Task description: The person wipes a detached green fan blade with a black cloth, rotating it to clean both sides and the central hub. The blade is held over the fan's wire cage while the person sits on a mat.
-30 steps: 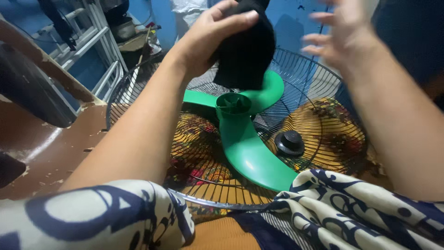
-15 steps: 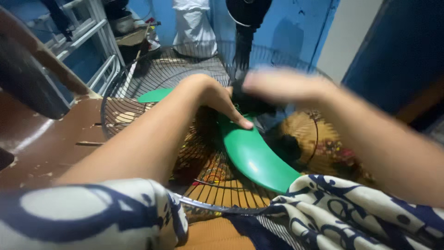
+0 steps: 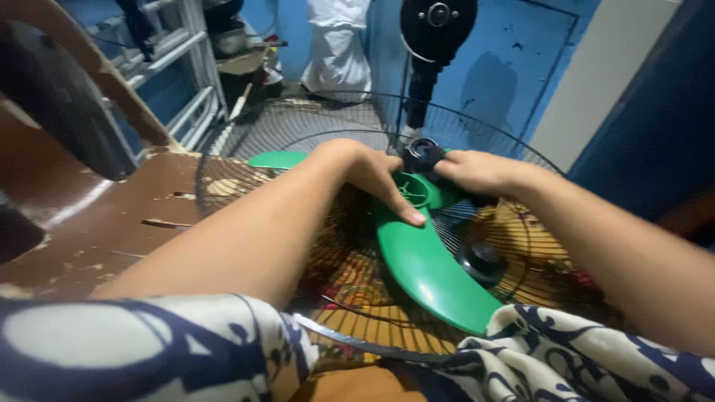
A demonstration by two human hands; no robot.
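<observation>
The left hand (image 3: 372, 175) lies flat, fingers open, pressing on the green fan blade (image 3: 428, 268) near its hub. The right hand (image 3: 477, 173) is closed around a black cloth (image 3: 423, 155) at the hub's far side. The blade sits in a wire fan guard (image 3: 350, 298) w/ a black knob (image 3: 482, 257) loose inside. Risk, I think: the blade can turn under the hand, & the knob may roll away.
</observation>
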